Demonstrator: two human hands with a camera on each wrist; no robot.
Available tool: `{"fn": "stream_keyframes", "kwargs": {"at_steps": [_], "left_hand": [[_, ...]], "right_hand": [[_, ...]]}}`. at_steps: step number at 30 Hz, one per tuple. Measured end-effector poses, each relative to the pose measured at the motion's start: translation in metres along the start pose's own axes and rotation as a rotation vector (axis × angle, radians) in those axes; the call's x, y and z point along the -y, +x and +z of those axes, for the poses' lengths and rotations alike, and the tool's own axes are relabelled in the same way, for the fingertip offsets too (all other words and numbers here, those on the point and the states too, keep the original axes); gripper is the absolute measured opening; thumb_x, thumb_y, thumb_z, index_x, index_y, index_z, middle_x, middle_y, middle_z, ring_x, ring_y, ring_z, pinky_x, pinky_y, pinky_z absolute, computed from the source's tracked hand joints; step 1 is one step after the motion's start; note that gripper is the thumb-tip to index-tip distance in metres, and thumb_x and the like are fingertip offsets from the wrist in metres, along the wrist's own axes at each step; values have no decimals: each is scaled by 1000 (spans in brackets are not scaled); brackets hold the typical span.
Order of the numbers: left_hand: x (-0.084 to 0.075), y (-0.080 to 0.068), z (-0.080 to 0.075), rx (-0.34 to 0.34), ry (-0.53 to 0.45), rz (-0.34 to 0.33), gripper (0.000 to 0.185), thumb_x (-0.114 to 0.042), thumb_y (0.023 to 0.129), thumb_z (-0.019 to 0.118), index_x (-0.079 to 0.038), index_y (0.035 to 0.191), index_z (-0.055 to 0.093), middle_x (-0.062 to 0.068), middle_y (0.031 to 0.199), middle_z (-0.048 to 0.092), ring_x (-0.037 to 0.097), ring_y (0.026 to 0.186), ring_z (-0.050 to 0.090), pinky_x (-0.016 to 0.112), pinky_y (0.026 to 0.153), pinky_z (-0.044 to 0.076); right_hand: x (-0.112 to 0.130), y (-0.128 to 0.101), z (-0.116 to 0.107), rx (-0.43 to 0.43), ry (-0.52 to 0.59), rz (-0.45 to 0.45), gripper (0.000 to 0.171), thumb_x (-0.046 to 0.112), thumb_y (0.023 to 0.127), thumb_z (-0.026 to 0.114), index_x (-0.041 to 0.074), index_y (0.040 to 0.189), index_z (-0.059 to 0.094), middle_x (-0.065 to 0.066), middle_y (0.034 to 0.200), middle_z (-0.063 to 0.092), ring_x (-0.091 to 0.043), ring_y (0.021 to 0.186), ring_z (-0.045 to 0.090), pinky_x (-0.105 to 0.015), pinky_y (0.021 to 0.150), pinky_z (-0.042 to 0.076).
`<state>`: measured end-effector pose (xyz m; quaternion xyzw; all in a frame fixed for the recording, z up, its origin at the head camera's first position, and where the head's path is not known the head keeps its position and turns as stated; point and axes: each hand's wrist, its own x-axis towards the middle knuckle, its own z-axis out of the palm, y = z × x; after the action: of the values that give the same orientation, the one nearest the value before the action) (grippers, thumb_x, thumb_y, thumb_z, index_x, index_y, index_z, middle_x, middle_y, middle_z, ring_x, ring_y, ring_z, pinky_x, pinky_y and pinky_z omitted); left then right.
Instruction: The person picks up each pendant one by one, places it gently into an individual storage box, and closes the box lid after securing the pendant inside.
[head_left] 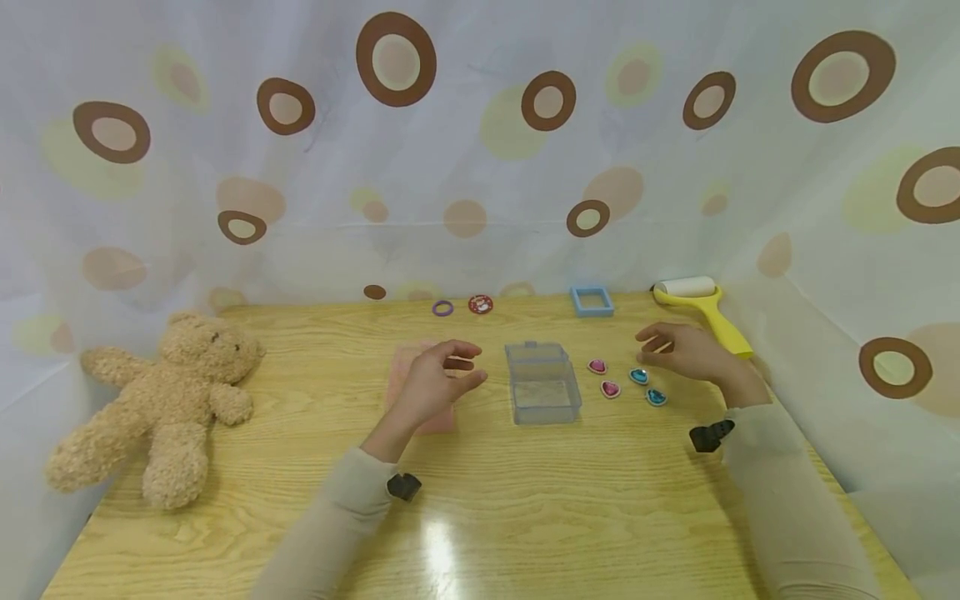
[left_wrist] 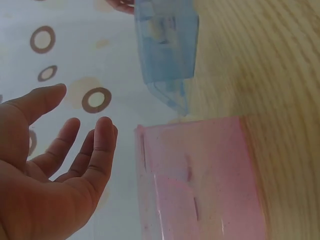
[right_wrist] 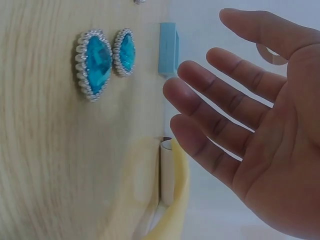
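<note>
A clear plastic box (head_left: 542,382) (left_wrist: 166,50) stands open at the middle of the wooden table (head_left: 480,500). My left hand (head_left: 438,379) (left_wrist: 55,165) hovers to its left, over a flat pink lid (head_left: 420,387) (left_wrist: 200,180), fingers loose and holding nothing. Right of the box lie two pink gems (head_left: 597,366) (head_left: 611,388) and two blue gems (head_left: 638,376) (head_left: 656,397) (right_wrist: 95,62) (right_wrist: 125,51). My right hand (head_left: 678,348) (right_wrist: 250,125) floats just above and right of the blue gems, fingers relaxed and empty.
A tan teddy bear (head_left: 165,400) lies at the table's left. Along the back edge sit a purple ring (head_left: 442,308), a red round badge (head_left: 480,304), a blue square frame (head_left: 592,301) (right_wrist: 168,48) and a yellow lint roller (head_left: 701,308) (right_wrist: 170,200). A spotted curtain (head_left: 480,150) encloses the table.
</note>
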<state>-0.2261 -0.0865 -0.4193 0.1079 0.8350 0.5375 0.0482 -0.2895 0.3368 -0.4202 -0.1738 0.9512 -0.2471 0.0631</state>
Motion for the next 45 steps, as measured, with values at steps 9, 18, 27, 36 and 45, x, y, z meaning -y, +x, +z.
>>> {"fn": "stream_keyframes", "kwargs": {"at_steps": [9, 18, 27, 36, 45], "left_hand": [[5, 2, 22, 48, 0, -15, 35, -27, 90, 76, -18, 122, 67, 10, 129, 63, 25, 114, 64, 35, 84, 58], [5, 5, 37, 50, 19, 30, 36, -22, 90, 76, -10, 123, 67, 14, 127, 64, 29, 110, 67, 35, 81, 59], [5, 4, 47, 81, 44, 17, 39, -20, 90, 74, -6, 126, 65, 12, 128, 63, 30, 111, 66, 34, 78, 59], [7, 7, 54, 115, 87, -11, 43, -25, 92, 73, -9, 130, 63, 11, 130, 61, 28, 111, 66, 34, 81, 59], [7, 9, 59, 118, 145, 19, 43, -22, 90, 75, -5, 128, 63, 16, 126, 64, 29, 106, 69, 31, 77, 59]], "right_hand": [[-8, -3, 7, 42, 34, 25, 44, 30, 99, 64, 0, 130, 59, -20, 116, 70, -35, 104, 68, -51, 87, 55], [-12, -5, 12, 79, 62, 55, 42, 27, 98, 64, 1, 130, 60, -17, 116, 68, -33, 105, 66, -41, 81, 55], [-20, -1, 19, 112, 59, 78, 43, 29, 97, 66, 1, 130, 60, -15, 114, 67, -32, 106, 64, -45, 86, 53], [-27, 2, 24, 122, 42, 107, 45, 30, 90, 75, 5, 124, 64, -13, 109, 69, -27, 101, 64, -44, 86, 52], [-26, 6, 28, 127, -2, 105, 39, 30, 88, 76, 7, 118, 67, -8, 102, 67, -22, 95, 62, -38, 80, 50]]}}
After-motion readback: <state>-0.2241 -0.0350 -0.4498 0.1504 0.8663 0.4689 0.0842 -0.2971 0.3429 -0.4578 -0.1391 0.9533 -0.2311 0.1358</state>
